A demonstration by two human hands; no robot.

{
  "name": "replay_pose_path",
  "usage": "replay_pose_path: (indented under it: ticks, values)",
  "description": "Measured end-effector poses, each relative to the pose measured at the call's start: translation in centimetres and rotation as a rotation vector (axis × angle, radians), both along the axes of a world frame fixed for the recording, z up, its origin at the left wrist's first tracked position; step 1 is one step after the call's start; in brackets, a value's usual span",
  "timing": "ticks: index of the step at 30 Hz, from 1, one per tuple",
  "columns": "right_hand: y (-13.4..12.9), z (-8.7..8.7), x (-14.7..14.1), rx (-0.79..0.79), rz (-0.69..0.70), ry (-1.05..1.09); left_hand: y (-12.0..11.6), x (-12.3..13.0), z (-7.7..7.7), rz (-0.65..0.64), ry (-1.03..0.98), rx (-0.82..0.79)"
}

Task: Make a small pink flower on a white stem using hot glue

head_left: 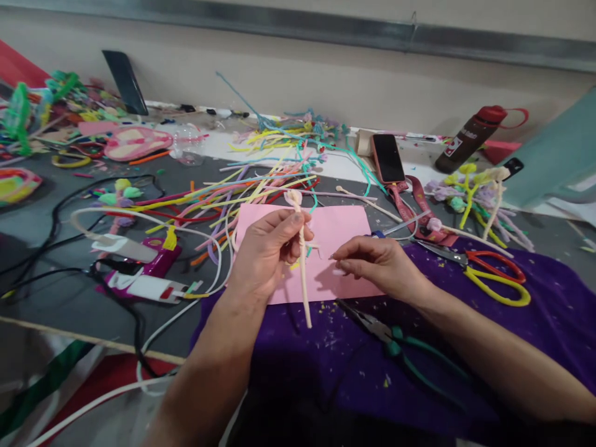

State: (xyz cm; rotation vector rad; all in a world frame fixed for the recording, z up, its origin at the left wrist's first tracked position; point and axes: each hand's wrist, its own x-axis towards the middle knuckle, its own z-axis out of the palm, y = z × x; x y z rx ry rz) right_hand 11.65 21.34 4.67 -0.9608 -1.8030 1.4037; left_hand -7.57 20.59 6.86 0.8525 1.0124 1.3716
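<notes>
My left hand (pixel 274 248) is closed around a cream pipe cleaner (pixel 305 292). Its top is curled into a small bud, and its straight end points down below my fingers. My right hand (pixel 377 264) is a short way to the right, thumb and forefinger pinched together. Something tiny may be between those fingertips, too small to name. Both hands are above a pink sheet (pixel 344 223) on a purple cloth (pixel 549 335). Green-handled pliers (pixel 395 341) lie below my right hand, and scissors (pixel 484 267) with red and yellow handles lie to its right.
Loose coloured pipe cleaners (pixel 242 192) spread behind the sheet. Magenta glue guns (pixel 161 261) with cables lie at left. At the back right are a phone (pixel 388 158) on a strap, a dark bottle (pixel 470 139) and a pipe-cleaner bunch (pixel 460 192).
</notes>
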Motion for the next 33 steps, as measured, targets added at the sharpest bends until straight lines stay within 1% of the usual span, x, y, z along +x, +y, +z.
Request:
replay_pose_path:
  ticks: [2,5,7,9,13,16,19,22,24,29,31,33]
  values:
    - [-0.1,0.0,-0.7,0.150,0.041,-0.087,0.1,-0.3,0.0,0.019,-0.008,0.016]
    - [0.2,0.0,-1.6,0.403,0.105,-0.273,0.0,-0.7,0.1,0.017,-0.020,0.047]
    - [0.8,0.0,-2.1,0.532,0.110,-0.379,-0.1,-0.8,0.2,0.009,-0.018,0.063]
    - [1.5,-0.1,-2.6,0.622,0.095,-0.478,-0.2,-1.0,0.4,0.010,-0.017,0.076]
    - [3.0,-0.4,-3.9,0.703,0.106,-0.643,-0.2,-1.1,0.5,0.014,-0.047,0.098]
    - [3.6,-0.6,-4.9,0.780,0.176,-0.755,-0.2,-1.1,0.5,0.020,-0.050,0.119]
    - [3.9,-0.9,-5.7,0.902,0.246,-0.906,-0.3,-1.0,0.4,0.014,-0.038,0.113]
    - [4.3,-1.0,-5.7,1.000,0.296,-1.028,-0.4,-1.0,0.5,-0.001,-0.048,0.109]
    - [4.4,-0.6,-5.1,1.003,0.312,-1.052,-0.4,-1.1,0.6,-0.003,-0.061,0.114]
    - [4.5,0.9,-3.4,0.895,0.234,-1.027,-0.5,-1.3,0.9,0.009,-0.050,0.094]
    - [4.6,0.7,-3.6,0.908,0.238,-0.987,-0.5,-1.3,0.9,0.013,-0.043,0.092]
    - [4.5,0.0,-4.3,0.980,0.287,-0.946,-0.5,-1.2,0.9,0.017,-0.042,0.095]
